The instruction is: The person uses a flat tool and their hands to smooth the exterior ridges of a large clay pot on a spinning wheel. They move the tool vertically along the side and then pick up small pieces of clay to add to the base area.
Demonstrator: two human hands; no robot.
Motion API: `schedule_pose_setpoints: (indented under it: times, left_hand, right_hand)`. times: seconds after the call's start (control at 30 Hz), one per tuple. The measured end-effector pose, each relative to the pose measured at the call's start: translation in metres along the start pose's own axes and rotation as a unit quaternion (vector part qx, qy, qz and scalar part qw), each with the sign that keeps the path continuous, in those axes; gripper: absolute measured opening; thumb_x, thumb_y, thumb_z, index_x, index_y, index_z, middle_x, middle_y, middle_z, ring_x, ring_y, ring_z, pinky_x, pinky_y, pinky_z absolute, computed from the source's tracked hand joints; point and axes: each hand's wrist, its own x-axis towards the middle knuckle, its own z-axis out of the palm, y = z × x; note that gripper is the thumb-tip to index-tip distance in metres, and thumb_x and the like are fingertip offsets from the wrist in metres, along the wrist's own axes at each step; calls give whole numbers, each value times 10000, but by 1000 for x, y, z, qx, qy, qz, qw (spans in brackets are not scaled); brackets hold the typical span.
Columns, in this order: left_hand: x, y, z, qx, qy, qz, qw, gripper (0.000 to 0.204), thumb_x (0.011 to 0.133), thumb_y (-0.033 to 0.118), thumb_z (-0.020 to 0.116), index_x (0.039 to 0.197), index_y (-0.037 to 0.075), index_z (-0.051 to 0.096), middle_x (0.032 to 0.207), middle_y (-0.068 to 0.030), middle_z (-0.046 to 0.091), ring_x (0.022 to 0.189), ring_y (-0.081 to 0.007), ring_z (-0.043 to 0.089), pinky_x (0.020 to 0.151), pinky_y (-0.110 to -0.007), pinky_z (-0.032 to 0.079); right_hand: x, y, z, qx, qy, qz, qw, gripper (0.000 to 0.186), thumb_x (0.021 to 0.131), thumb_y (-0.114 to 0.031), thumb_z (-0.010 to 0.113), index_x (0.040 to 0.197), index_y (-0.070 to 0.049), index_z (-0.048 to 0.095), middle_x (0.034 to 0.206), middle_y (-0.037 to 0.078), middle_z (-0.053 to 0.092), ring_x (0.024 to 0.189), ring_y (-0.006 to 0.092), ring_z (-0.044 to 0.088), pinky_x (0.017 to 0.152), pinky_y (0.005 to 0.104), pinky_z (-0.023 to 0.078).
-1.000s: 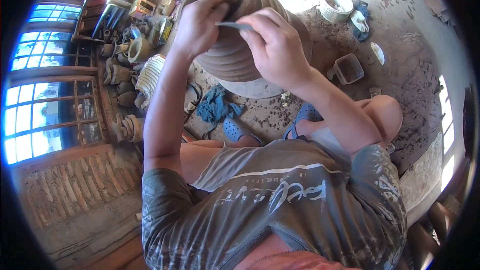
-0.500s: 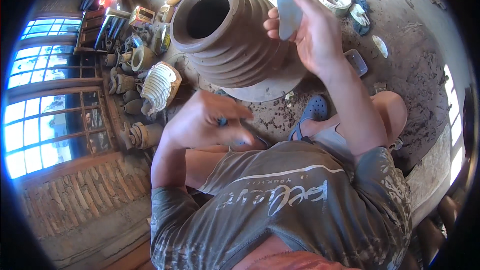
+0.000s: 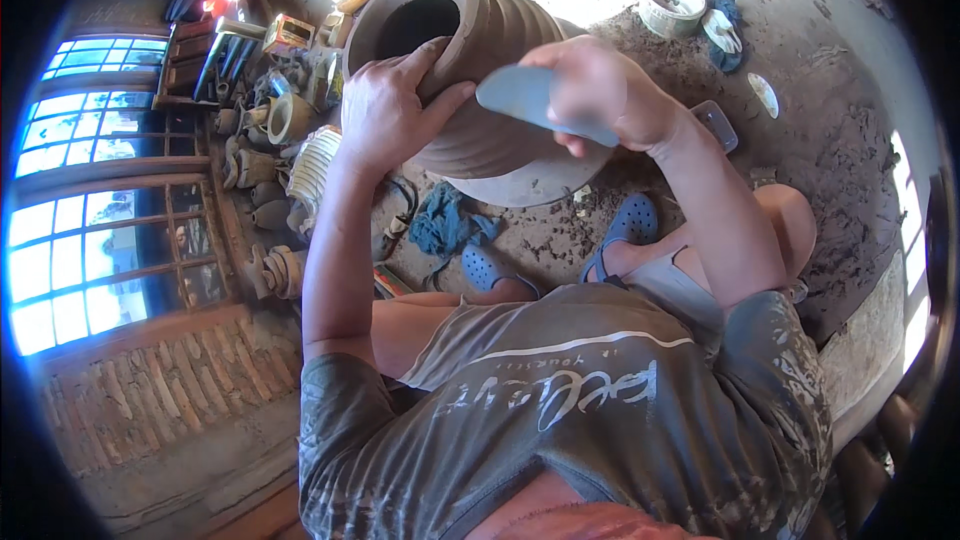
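A large brown ribbed clay pot (image 3: 470, 80) stands on a round wheel disc (image 3: 530, 185) in front of me. My left hand (image 3: 392, 105) lies flat against the pot's near side, thumb up by the rim, fingers spread. My right hand (image 3: 600, 90) grips a flat grey-blue scraper blade (image 3: 530, 100) and holds its edge against the pot's ribbed wall. Both forearms reach up from my grey printed shirt.
Blue clogs (image 3: 625, 230) are on my feet on the clay-strewn floor. A blue rag (image 3: 445, 225) lies left of them. Small clay pots and a ribbed white vessel (image 3: 315, 165) crowd the left side. A white bucket (image 3: 672, 2) stands at the back right.
My left hand has come up from near my lap onto the pot's side. My right hand has brought the scraper down from above the pot to its wall.
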Motion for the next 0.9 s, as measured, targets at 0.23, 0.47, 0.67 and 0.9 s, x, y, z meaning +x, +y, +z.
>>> schedule_pose_setpoints:
  times: [0.23, 0.47, 0.67, 0.9]
  left_hand:
    - [-1, -10, 3, -8, -2, 4, 1000, 478, 914, 398, 774, 1261, 70, 736, 885, -169, 766, 864, -358, 750, 820, -452, 593]
    - [-2, -35, 4, -3, 62, 100, 993, 522, 840, 397, 845, 1246, 83, 753, 1020, -142, 768, 1039, -342, 716, 1001, -485, 520]
    - [-25, -24, 38, 26, 334, -52, 941, 1173, 651, 719, 883, 1554, 81, 490, 1606, -267, 399, 1497, -439, 366, 1183, -673, 273]
    - [-38, -2, 96, -226, 277, -294, 886, 1590, 607, 634, 962, 1601, -174, 20, 1605, -392, 247, 1507, -498, 283, 1272, -546, 213]
  right_hand:
    - [-2, 4, 37, -40, 29, -35, 998, 605, 872, -74, 565, 1467, 33, 577, 967, 127, 708, 677, 107, 640, 528, 266, 524]
    - [19, 4, 5, -215, 239, -147, 935, 318, 1024, -216, 631, 1207, 38, 686, 924, 111, 726, 784, 181, 701, 715, 333, 544]
    - [58, -20, 5, -539, 300, -282, 734, 236, 972, -133, 615, 1134, 0, 723, 1004, 206, 744, 927, 392, 721, 836, 493, 571]
    - [47, -5, 93, -574, 173, -311, 738, 179, 935, -68, 595, 1055, 7, 704, 943, 179, 705, 876, 376, 713, 797, 471, 591]
